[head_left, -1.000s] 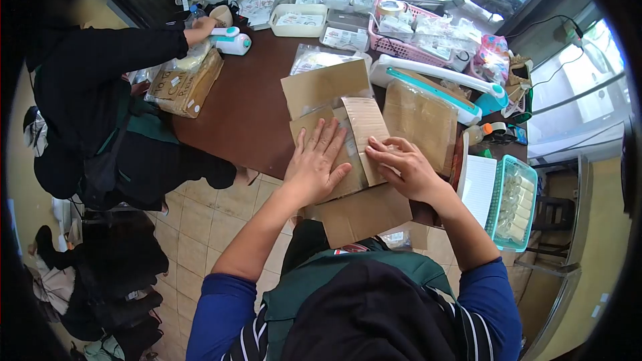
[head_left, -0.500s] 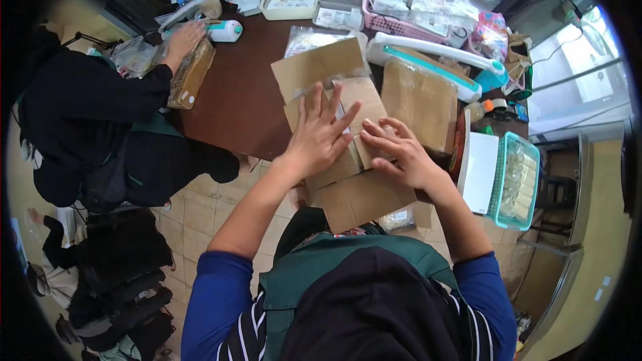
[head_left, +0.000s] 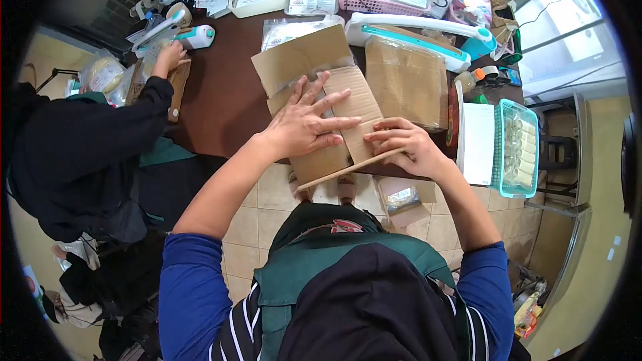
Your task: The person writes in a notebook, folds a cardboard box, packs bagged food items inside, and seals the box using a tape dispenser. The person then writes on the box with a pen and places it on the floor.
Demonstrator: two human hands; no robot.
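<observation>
A brown cardboard box (head_left: 314,160) lies at the table's near edge, its far flap (head_left: 301,57) spread outward and two side flaps folded inward. My left hand (head_left: 304,120) presses flat on the folded flaps, fingers spread. At the near right corner, my right hand (head_left: 401,146) has its fingers curled over the near flap (head_left: 348,168), which stands up edge-on to me. The thumb of that hand is mostly hidden behind the flap. A plastic-wrapped carton (head_left: 406,83) sits just right of the box.
A white and teal heat sealer (head_left: 414,40) lies behind the carton. Rightward are a bottle (head_left: 468,80) and a teal basket (head_left: 515,187). A pink basket (head_left: 381,3) stands at the back. Leftward, a co-worker's hand (head_left: 168,59) is at another carton. An open box (head_left: 404,204) sits on the floor.
The near flap, which hung outward toward me, has been lifted upright by my right hand. My left hand stays flat on the box. The co-worker's hand and carton have shifted, and my view has moved.
</observation>
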